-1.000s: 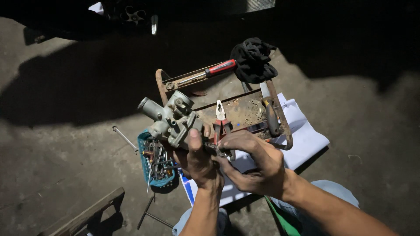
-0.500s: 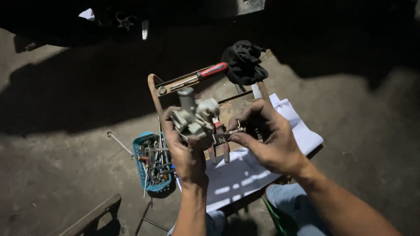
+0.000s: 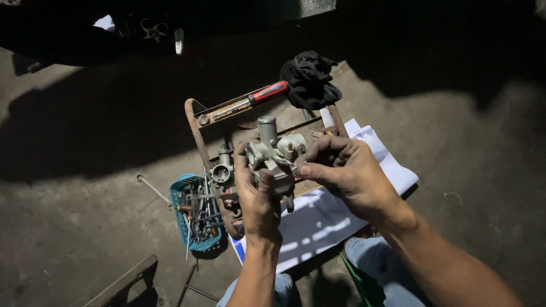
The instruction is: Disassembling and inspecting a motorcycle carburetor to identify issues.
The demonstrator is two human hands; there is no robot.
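Observation:
My left hand grips a grey metal carburetor from below and holds it upright above a rusty metal tray. My right hand is at the carburetor's right side, thumb and fingers pinched against a small fitting there. Whether it holds a separate small part I cannot tell. Both forearms reach up from the bottom of the view.
A red-handled screwdriver and a black rag lie at the tray's far end. A small blue basket with several tools sits left of my hands, a thin metal rod beside it. White paper lies under the tray on the concrete floor.
My right hand rose from the tray to the carburetor's right side. My left hand turned the carburetor upright. The red pliers seen before are hidden now.

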